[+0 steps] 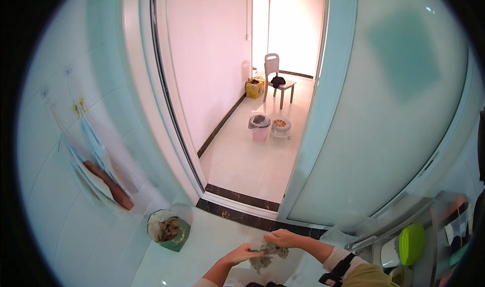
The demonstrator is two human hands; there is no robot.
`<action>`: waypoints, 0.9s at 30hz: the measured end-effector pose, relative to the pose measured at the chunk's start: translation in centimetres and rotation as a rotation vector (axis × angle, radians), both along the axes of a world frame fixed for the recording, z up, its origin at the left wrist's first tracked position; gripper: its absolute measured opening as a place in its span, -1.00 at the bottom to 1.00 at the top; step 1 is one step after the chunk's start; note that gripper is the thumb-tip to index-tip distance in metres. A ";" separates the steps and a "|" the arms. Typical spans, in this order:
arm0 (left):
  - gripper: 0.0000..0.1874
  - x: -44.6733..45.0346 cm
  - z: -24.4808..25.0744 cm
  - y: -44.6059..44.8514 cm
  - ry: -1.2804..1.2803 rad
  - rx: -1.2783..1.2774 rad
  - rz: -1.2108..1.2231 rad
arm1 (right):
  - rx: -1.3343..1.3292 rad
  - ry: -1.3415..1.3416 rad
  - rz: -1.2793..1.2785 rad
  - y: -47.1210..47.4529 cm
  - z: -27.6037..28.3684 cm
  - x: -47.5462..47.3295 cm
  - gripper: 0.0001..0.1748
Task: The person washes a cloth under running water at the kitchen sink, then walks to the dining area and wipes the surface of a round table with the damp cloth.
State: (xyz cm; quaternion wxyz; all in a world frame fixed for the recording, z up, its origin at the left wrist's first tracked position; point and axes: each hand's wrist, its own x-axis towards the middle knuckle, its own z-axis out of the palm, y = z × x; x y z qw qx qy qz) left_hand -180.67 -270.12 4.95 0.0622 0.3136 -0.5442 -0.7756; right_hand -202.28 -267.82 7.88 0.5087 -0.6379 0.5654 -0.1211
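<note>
Low in the middle of the view, both hands are on a crumpled grey cloth [278, 250] held above the pale tiled floor [216, 234]. My left hand [241, 254] grips its left side, with the thumb reaching towards the middle. At the upper right of the same cloth, the fingers of my right hand [283, 237] are bent around it. Loose folds of the cloth hang below the hands. What lies directly under it is partly hidden and hard to make out.
A dark stone threshold [242, 215] crosses the doorway ahead, beside a frosted glass door [341, 154]. A green bag [178, 241] with brown contents stands at left, near hanging towels [94, 139]. Shelving with a lime-green item [412, 245] is at right. Beyond are a pink bin [260, 134], stool [281, 127] and chair [272, 65].
</note>
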 end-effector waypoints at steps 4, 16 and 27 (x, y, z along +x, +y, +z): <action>-0.61 0.5 -1.1 -5.8 0.005 0.054 0.156 | 0.004 -0.082 0.080 -8.0 -1.3 0.8 -0.36; -0.78 2.4 -4.4 -31.5 0.061 0.161 0.517 | -0.167 -0.201 0.125 -33.7 -2.9 3.1 -0.57; -0.69 -7.7 -2.8 -52.6 -0.043 0.081 0.376 | -0.261 -0.106 -0.130 -51.6 -3.7 -5.1 -0.63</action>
